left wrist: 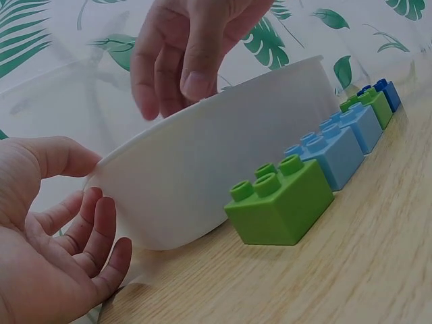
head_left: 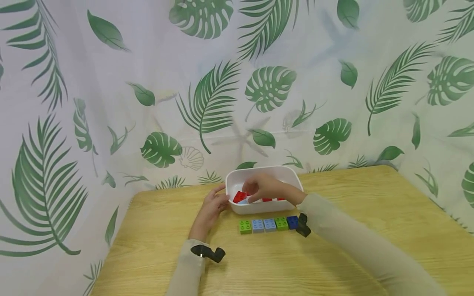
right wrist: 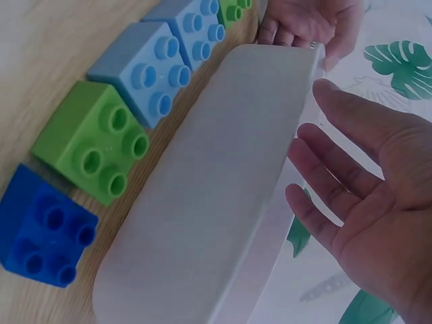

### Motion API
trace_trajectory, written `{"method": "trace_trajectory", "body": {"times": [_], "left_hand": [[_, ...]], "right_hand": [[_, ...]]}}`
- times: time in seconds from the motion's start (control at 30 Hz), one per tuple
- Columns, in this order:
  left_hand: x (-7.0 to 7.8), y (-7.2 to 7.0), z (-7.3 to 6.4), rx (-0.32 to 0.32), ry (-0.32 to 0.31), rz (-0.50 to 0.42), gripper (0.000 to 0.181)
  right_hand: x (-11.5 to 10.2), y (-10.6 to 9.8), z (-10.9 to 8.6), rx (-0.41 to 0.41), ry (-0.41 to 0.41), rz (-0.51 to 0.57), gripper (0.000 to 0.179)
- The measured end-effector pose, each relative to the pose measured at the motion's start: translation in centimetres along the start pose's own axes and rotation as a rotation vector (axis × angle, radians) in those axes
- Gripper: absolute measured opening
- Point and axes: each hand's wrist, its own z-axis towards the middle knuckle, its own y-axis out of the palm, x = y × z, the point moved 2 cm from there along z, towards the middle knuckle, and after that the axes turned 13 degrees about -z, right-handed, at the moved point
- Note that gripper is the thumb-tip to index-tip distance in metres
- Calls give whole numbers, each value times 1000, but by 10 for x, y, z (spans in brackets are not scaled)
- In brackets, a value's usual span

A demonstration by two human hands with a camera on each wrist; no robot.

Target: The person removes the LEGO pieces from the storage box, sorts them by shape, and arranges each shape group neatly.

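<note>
A white plastic box (head_left: 242, 209) stands near the back edge of the table, with red toy building bricks (head_left: 240, 197) and a light blue brick (head_left: 242, 202) inside. My left hand (left wrist: 57, 223) holds the box's left end, thumb tip at the rim and bent fingers against the outer wall. Over the box, my right hand (head_left: 264, 187) reaches down into it with loosely bent fingers. Its palm side faces the right wrist view, where the spread fingers (right wrist: 331, 169) show nothing between them; the fingertips are partly hidden behind the rim.
In front of the box runs a row of studded bricks: a green brick (head_left: 245, 227), two light blue bricks (head_left: 263, 225), another green brick (head_left: 281, 223) and a dark blue brick (head_left: 292, 222). Behind the wooden table (head_left: 148, 246) hangs a leaf-print cloth (head_left: 207, 102).
</note>
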Motion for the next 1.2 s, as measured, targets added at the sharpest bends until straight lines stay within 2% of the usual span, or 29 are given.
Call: {"method": "trace_trajectory", "body": {"times": [0.23, 0.37, 0.6, 0.73, 1.03, 1.2], "left_hand": [[1, 1, -2, -4, 8, 10, 57], [2, 0, -2, 0, 8, 7, 56], [0, 1, 0, -4, 9, 17, 54], [1, 0, -1, -1, 8, 12, 54], [-1, 0, -1, 2, 12, -4, 55], [-1, -2, 0, -9, 20, 1, 56]], "right_hand": [[-3, 8, 16, -42, 48, -22, 30], [-3, 11, 23, -67, 51, -46, 28], [-6, 21, 32, -94, 21, -153, 22], [-9, 27, 34, -88, 28, -172, 21], [-5, 33, 39, -58, 140, -203, 21], [-3, 37, 42, -20, 173, -236, 23]]}}
